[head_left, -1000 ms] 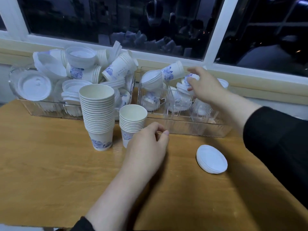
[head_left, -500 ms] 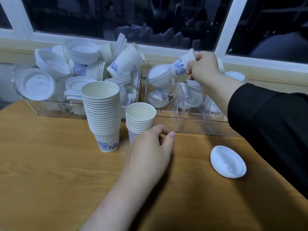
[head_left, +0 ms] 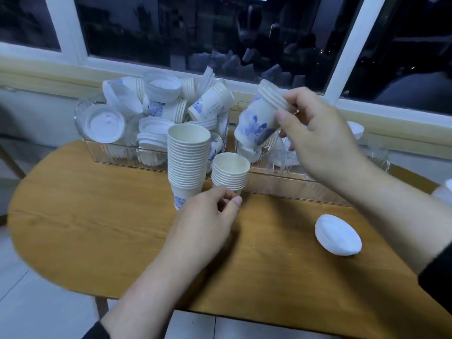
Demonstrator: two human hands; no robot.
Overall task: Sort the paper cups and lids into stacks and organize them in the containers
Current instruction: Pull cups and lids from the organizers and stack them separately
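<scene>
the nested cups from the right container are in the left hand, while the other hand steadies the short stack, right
Not quite. The head view shows the right hand holding the nested cups, lifted and tilted; the left hand steadies the short stack.

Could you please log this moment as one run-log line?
right hand: grips nested cups, tilted, above right container | left hand: holds short stack base | tall stack: upright beside it

White cups [head_left: 259, 118] with blue floral print; white lids [head_left: 338, 234]; wood-brown table [head_left: 97, 216].
</scene>
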